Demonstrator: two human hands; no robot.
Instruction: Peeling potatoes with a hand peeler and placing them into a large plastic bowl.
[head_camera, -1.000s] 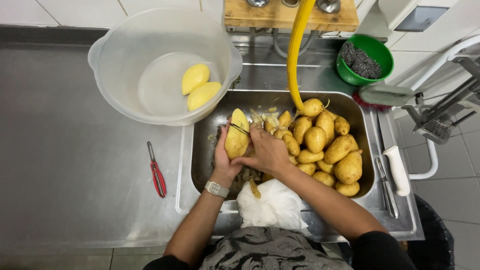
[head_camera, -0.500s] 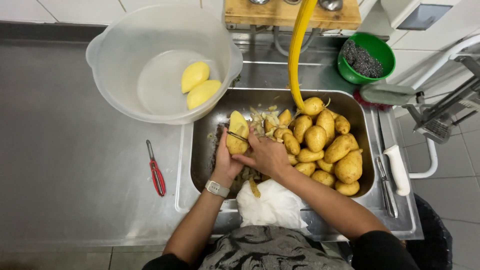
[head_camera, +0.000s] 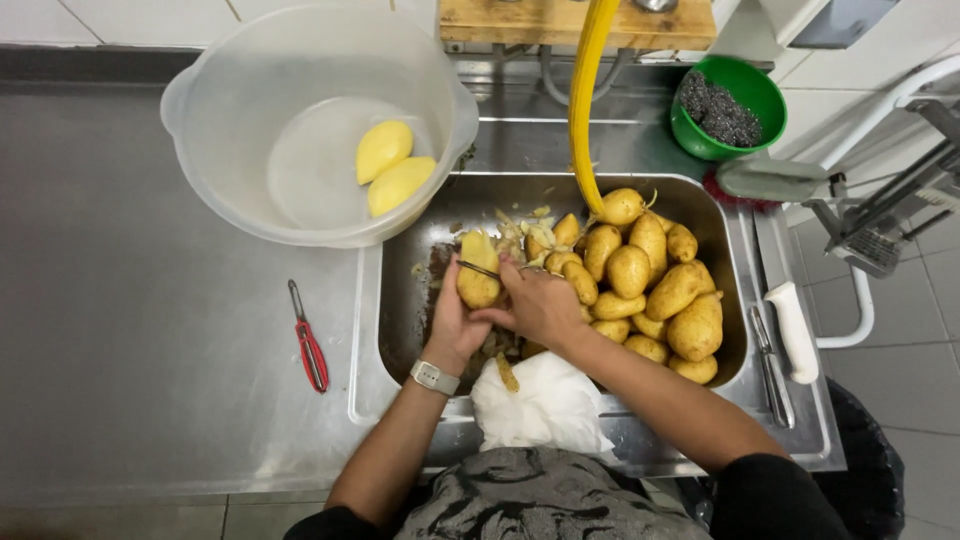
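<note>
We see a half-peeled potato (head_camera: 478, 278), pale yellow where the skin is gone near its top and tan-brown lower down, held upright over the left part of the steel sink (head_camera: 400, 300). Our left hand (head_camera: 452, 322) cups it from below, fingers clenched around its lower half. Our right hand (head_camera: 535, 303) is closed on a thin metal peeler (head_camera: 480, 268), whose blade lies across the potato's upper face, touching it. Loose peelings (head_camera: 515, 225) lie on the sink floor just behind the potato. To the right, a heap of unpeeled potatoes (head_camera: 640, 285) fills the sink under a yellow hose (head_camera: 583, 100). Two fully peeled potatoes (head_camera: 392, 168) rest in a translucent plastic tub (head_camera: 200, 90) on the counter. A red-handled peeler (head_camera: 308, 348) lies on the counter, well apart from both hands.
</note>
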